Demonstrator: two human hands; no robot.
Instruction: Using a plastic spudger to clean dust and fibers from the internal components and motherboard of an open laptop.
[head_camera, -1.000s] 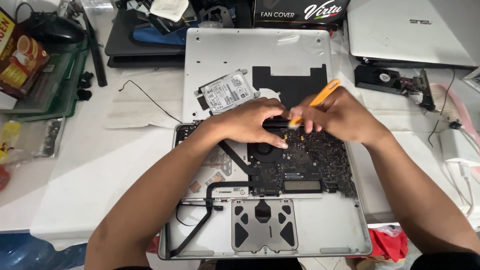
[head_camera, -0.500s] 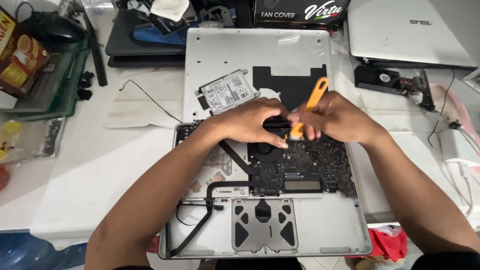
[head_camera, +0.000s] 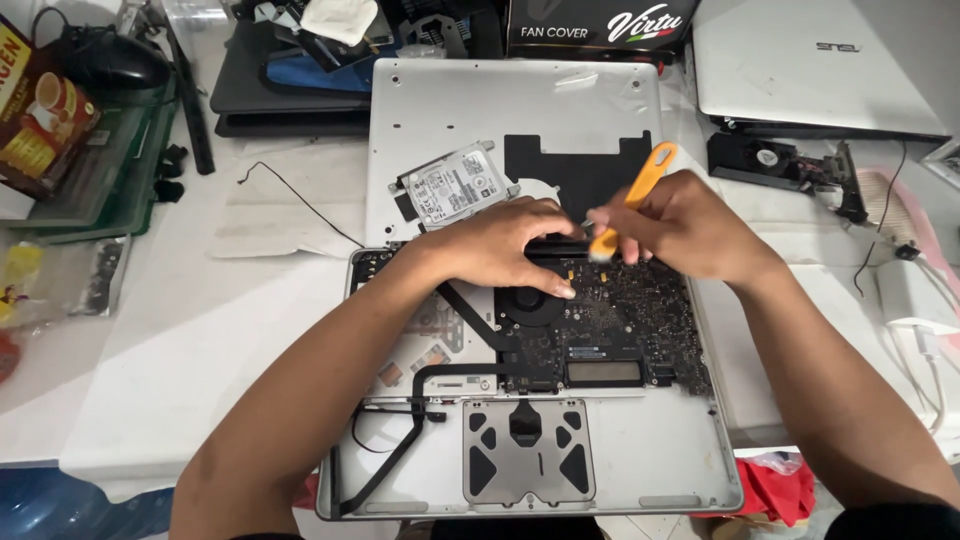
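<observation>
An opened silver laptop base (head_camera: 650, 470) lies in front of me with its dark logic board (head_camera: 620, 320), black fan (head_camera: 530, 300) and trackpad underside (head_camera: 528, 450) exposed. My left hand (head_camera: 495, 245) rests on the board's upper edge, fingertips pressing beside the fan. My right hand (head_camera: 680, 225) grips an orange-handled tool (head_camera: 635, 195), its tip down at the board's top edge between both hands. The removed silver bottom cover (head_camera: 500, 100) lies behind, with a loose hard drive (head_camera: 455, 185) on it.
A closed white laptop (head_camera: 810, 65) and a small black fan part (head_camera: 770, 160) sit at the back right. A dark laptop (head_camera: 285, 90), a mouse (head_camera: 110, 55) and a green tray (head_camera: 110, 170) stand at the back left. A white charger with cable (head_camera: 920, 300) lies right.
My right hand has tilted the orange tool more upright and shifted slightly; the left hand stays in place on the board.
</observation>
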